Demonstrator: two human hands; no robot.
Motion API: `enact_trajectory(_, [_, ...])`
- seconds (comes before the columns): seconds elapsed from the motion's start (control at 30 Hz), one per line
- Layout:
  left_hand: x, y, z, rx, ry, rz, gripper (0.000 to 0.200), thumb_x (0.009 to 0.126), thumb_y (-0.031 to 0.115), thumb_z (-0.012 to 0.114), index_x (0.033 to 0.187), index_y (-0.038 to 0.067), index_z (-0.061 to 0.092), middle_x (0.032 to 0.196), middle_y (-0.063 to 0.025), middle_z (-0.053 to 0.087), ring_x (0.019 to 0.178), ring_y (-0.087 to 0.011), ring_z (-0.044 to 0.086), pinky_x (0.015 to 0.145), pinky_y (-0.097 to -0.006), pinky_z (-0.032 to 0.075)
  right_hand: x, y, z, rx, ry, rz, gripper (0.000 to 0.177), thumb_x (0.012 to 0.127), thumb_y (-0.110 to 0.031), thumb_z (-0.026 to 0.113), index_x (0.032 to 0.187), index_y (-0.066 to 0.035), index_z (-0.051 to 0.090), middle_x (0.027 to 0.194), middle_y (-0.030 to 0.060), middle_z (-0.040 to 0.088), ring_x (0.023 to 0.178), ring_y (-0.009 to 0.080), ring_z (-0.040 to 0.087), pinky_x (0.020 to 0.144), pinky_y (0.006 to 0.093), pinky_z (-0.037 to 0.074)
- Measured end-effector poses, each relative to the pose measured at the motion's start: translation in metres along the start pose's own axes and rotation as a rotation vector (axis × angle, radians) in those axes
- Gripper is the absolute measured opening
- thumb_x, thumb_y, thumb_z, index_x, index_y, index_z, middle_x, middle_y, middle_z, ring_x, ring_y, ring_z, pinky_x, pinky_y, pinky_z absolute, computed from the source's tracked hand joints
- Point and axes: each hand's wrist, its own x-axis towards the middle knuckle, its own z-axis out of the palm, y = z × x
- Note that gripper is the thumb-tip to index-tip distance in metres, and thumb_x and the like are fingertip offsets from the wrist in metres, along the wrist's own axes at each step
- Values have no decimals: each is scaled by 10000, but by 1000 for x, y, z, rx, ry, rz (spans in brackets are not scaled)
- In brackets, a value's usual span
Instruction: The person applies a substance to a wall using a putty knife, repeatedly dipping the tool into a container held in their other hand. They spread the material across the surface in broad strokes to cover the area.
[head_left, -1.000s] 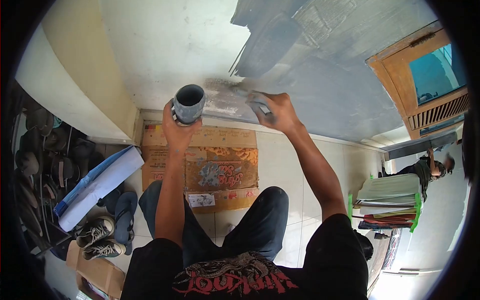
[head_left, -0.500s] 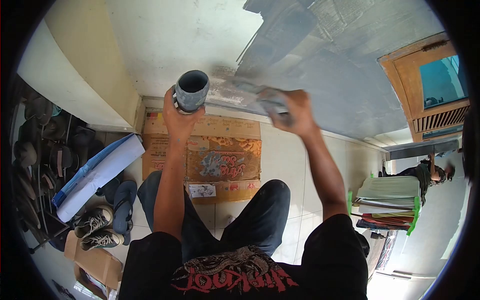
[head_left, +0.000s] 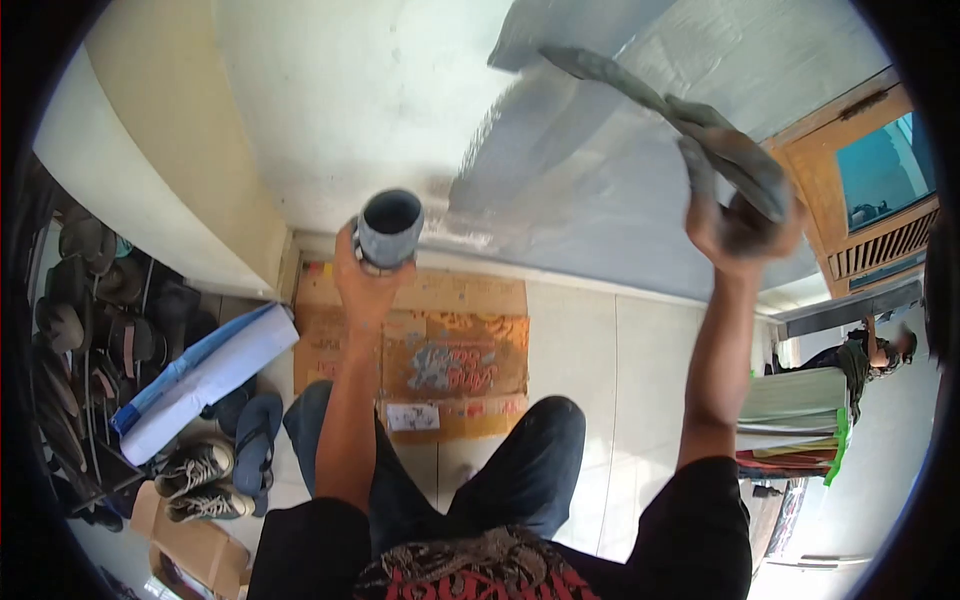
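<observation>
My left hand (head_left: 365,285) is wrapped round an upright cup (head_left: 390,243) smeared with grey paint, its dark opening facing up. My right hand (head_left: 742,225) grips a paintbrush (head_left: 640,92) caked in grey. The brush stretches up and left, its far end at the wall near the upper edge of the painted area. Grey paint (head_left: 590,190) coats the right part of the wall, streaky and ragged at its left border. To its left the wall (head_left: 350,100) is still pale. Inside the cup it is too dark to see any contents.
Flattened cardboard (head_left: 455,355) with grey spots lies on the tiled floor before my knees. Left are shoes (head_left: 205,470), a long white-and-blue roll (head_left: 210,385) and a footwear rack (head_left: 100,320). Right stand a wooden-framed window (head_left: 865,190), a rack of cloths (head_left: 795,420) and another person (head_left: 875,350).
My right hand has swung up and right with the paintbrush, from low on the wall to higher up. The cup in my left hand sits slightly lower in view. Grey paint now reaches farther down-left.
</observation>
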Motion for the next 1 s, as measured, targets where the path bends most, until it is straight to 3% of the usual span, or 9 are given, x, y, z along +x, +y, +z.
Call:
enact_trajectory(0.13, [-2, 4, -3, 40, -43, -91, 776, 628, 63, 888, 1312, -25, 532, 1190, -184, 652, 1071, -284, 683, 899, -393, 593, 8, -24, -16, 213, -106, 70, 316, 793, -10, 794, 1079, -27, 660, 880, 100, 790, 718, 181, 773, 554, 248, 571])
enact_trajectory(0.27, [3, 9, -3, 7, -4, -118, 753, 638, 50, 872, 1305, -32, 533, 1185, -186, 650, 1066, -265, 683, 876, -382, 596, -49, -63, 47, 433, -366, 301, 355, 766, -48, 763, 1109, -108, 693, 991, 83, 778, 633, 188, 725, 532, 290, 555])
enact_trajectory(0.3, [1, 10, -4, -22, 5, -124, 746, 640, 48, 869, 1301, -36, 532, 1176, -187, 652, 1064, -260, 683, 863, -379, 600, -61, -71, 60, 408, -524, 346, 269, 781, -10, 757, 1039, -66, 706, 969, 88, 784, 714, 201, 755, 621, 289, 576])
enact_trajectory(0.4, [0, 12, -4, 30, 7, -104, 749, 640, 51, 871, 1299, -43, 528, 1171, -190, 650, 1066, -256, 680, 849, -382, 613, -93, -60, 95, 290, -592, 256, 323, 770, -17, 775, 1075, -89, 699, 963, 85, 785, 747, 195, 766, 619, 287, 586])
enact_trajectory(0.5, [-1, 15, -2, -19, 3, -114, 748, 638, 55, 875, 1295, -43, 530, 1168, -189, 650, 1064, -265, 681, 851, -388, 613, -73, -20, 85, 278, -434, 263, 372, 763, -14, 778, 1117, -79, 682, 975, 90, 785, 758, 202, 769, 624, 275, 594])
enact_trajectory(0.73, [2, 1, 1, -10, -24, -89, 751, 644, 68, 880, 1301, -36, 532, 1178, -187, 646, 1076, -282, 678, 855, -401, 605, 76, 17, 5, -26, 10, -251, 239, 805, 28, 819, 1029, 33, 736, 990, 141, 778, 869, 213, 766, 703, 256, 619])
enact_trajectory(0.9, [5, 0, -2, 9, -2, -110, 755, 651, 66, 870, 1314, -35, 522, 1189, -187, 637, 1106, -279, 665, 873, -405, 603, 51, -15, 22, 521, 64, -88, 306, 830, 77, 762, 1123, 28, 689, 967, 139, 755, 805, 170, 727, 662, 219, 558])
enact_trajectory(0.97, [8, -1, -5, 14, 31, -118, 755, 652, 62, 868, 1315, -36, 521, 1190, -189, 636, 1100, -278, 668, 867, -401, 605, 3, -46, 28, 196, -148, 17, 361, 769, -19, 808, 1095, -41, 653, 926, 127, 760, 704, 188, 706, 599, 282, 510])
enact_trajectory(1.0, [9, 1, -9, 12, 60, -116, 754, 653, 58, 866, 1315, -36, 519, 1191, -191, 635, 1094, -277, 670, 861, -396, 607, -1, -65, 44, 282, -319, 86, 389, 717, -74, 839, 1062, -66, 662, 901, 99, 762, 645, 200, 695, 586, 323, 501])
